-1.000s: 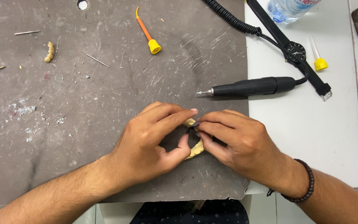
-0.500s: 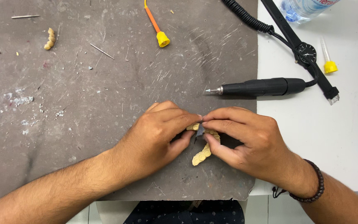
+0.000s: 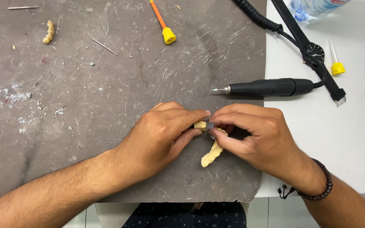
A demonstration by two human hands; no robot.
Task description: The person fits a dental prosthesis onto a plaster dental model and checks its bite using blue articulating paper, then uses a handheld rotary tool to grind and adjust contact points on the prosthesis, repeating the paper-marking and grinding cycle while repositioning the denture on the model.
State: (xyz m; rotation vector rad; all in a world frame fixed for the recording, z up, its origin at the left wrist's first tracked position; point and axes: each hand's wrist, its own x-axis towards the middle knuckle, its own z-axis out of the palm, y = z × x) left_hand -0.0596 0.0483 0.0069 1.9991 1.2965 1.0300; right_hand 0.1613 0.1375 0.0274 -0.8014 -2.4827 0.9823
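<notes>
Grip: both hands are pinching a yellow tooth cast (image 3: 213, 153) between thumbs and fingertips, pressed close together over it.
Left hand (image 3: 165, 134): is closing its thumb and forefinger on the upper end of the cast, the fingers curling inward.
Right hand (image 3: 254, 137): is pinching a small grey piece (image 3: 210, 125) against the top of the cast; a dark bead bracelet (image 3: 317, 185) is circling the wrist.
Cast: is lying low on the grey mat (image 3: 106, 105), near its front edge, its lower end sticking out below the fingers.
Black rotary handpiece (image 3: 267, 87): is resting just above the right hand, tip on the mat, body on the white table (image 3: 339, 135).
Wristwatch (image 3: 315, 54): is lying on the table beside the coiled cord (image 3: 254, 16).
Orange-and-yellow stick (image 3: 164, 25): is lying at the top of the mat.
Second small cast (image 3: 48, 32): is lying far left, well apart.
</notes>
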